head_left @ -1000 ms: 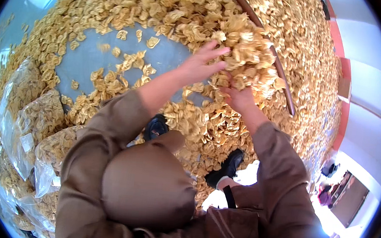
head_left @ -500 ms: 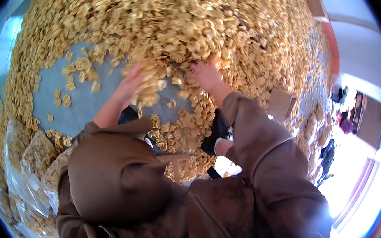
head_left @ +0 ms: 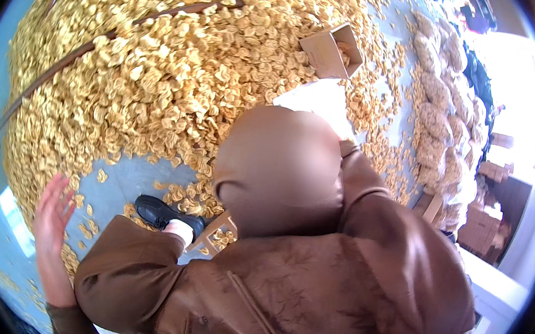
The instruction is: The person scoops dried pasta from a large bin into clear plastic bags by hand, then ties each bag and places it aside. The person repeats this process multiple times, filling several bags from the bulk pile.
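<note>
A large heap of thin, curled golden pieces [head_left: 160,87], resembling chips or dried slices, spreads in front of me. My left hand [head_left: 53,215] is raised at the heap's near left edge, fingers apart and nothing in them. My right sleeve [head_left: 362,175] reaches past my raised right knee, which hides my right hand and whatever it may hold. Just beyond that knee lies a bright white sheet or bag [head_left: 318,101], too washed out to make out. Beside it, an open brown cardboard box [head_left: 332,50] rests tilted on the heap's right side.
A long brown pole [head_left: 80,52] lies across the heap. Filled clear bags [head_left: 435,105] are stacked at the right, with cardboard boxes [head_left: 482,227] beyond. My black shoe [head_left: 162,212] stands on the blue-grey floor [head_left: 126,177], beside a low wooden frame [head_left: 211,232].
My view has swung to the right. Both hands were in the golden pieces; now my left hand is off them, out to the left, and my right reaches behind my knee.
</note>
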`<state>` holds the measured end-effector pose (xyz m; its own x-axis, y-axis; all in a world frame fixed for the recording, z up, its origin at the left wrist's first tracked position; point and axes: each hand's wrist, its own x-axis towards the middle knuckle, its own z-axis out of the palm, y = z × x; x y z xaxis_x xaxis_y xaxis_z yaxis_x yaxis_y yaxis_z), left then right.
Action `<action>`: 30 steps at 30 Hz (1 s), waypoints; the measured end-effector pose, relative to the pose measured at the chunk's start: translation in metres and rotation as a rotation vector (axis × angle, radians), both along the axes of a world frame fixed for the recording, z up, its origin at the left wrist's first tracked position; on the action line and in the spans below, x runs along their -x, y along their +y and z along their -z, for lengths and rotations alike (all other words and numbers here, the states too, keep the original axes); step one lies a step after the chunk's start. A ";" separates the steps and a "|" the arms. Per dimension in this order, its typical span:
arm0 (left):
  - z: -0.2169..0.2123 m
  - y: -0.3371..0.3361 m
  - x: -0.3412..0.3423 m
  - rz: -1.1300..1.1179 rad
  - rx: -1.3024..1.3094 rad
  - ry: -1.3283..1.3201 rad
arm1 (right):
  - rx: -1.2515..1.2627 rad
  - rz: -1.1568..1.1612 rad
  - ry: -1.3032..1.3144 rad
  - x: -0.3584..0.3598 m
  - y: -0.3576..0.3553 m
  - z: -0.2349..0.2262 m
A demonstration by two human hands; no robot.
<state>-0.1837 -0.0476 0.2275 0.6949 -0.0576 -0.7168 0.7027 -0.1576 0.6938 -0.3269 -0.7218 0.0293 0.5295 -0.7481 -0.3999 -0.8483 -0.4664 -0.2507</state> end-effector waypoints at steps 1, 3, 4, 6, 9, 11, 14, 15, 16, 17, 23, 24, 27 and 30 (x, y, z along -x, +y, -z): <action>0.002 -0.007 0.003 0.016 0.025 0.023 | -0.014 0.052 -0.034 0.020 0.011 0.009; 0.004 -0.021 0.009 0.034 0.043 0.063 | -0.050 0.099 -0.110 0.038 0.040 0.027; 0.004 -0.026 0.008 0.077 -0.010 0.066 | -0.062 0.097 -0.136 0.039 0.050 0.035; 0.009 -0.036 -0.001 0.147 -0.088 0.044 | -0.062 0.113 -0.193 0.035 0.054 0.036; 0.007 -0.062 -0.009 0.167 -0.133 0.007 | -0.213 0.255 -0.292 0.046 0.041 0.029; 0.005 -0.084 -0.013 0.168 -0.134 -0.001 | -0.487 0.385 -0.460 0.064 0.019 0.032; 0.002 -0.113 -0.011 0.175 -0.135 -0.012 | -0.190 0.542 -0.837 0.095 0.010 0.025; 0.001 -0.118 -0.009 0.174 -0.120 -0.020 | -0.130 0.603 -0.736 0.100 0.010 0.030; 0.004 -0.122 -0.005 0.173 -0.106 -0.028 | -0.101 0.646 -0.617 0.101 0.013 0.037; 0.008 -0.126 0.000 0.182 -0.092 -0.028 | -0.098 0.679 -0.516 0.101 0.014 0.042; 0.022 -0.127 0.022 0.196 -0.143 0.064 | -0.127 0.655 -0.313 0.065 0.014 0.056; 0.021 -0.128 0.024 0.201 -0.130 0.063 | -0.120 0.613 -0.338 0.062 0.011 0.054; 0.018 -0.136 0.027 0.214 -0.137 0.055 | -0.005 0.317 -0.432 0.051 -0.002 0.063; 0.022 -0.141 0.034 0.225 -0.184 0.061 | -0.049 0.024 -0.338 0.002 0.034 0.045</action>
<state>-0.2180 -0.1887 0.2057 0.6346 -0.0708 -0.7696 0.6752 -0.4337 0.5967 -0.3290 -0.6878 -0.0158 0.6206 -0.7464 -0.2403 -0.7240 -0.4277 -0.5412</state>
